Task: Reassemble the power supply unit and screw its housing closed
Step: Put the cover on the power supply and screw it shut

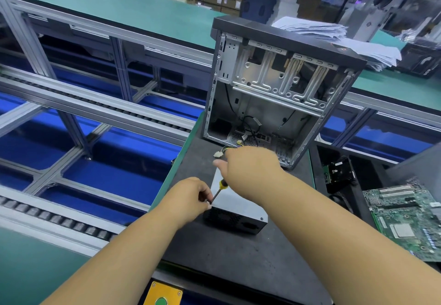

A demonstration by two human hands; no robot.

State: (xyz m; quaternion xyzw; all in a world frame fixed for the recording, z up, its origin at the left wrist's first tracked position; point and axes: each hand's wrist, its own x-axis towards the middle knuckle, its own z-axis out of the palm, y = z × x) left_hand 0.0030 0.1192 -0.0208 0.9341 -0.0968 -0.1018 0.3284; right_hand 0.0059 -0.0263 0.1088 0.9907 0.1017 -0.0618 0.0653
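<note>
One grey metal power supply unit on dark worktop; one yellow-handled screwdriver gripped by right hand; left hand pinching its tip (no legible writing).

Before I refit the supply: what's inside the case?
The case holds an empty drive cage and loose cables at the bottom. The right hand covers its near lower corner.

Yellow-and-black handle on screwdriver, gripped under right hand. Silver-grey top and black meshed front seen on power supply unit beside left hand. Green patterned motherboard seen right of right hand.
</note>
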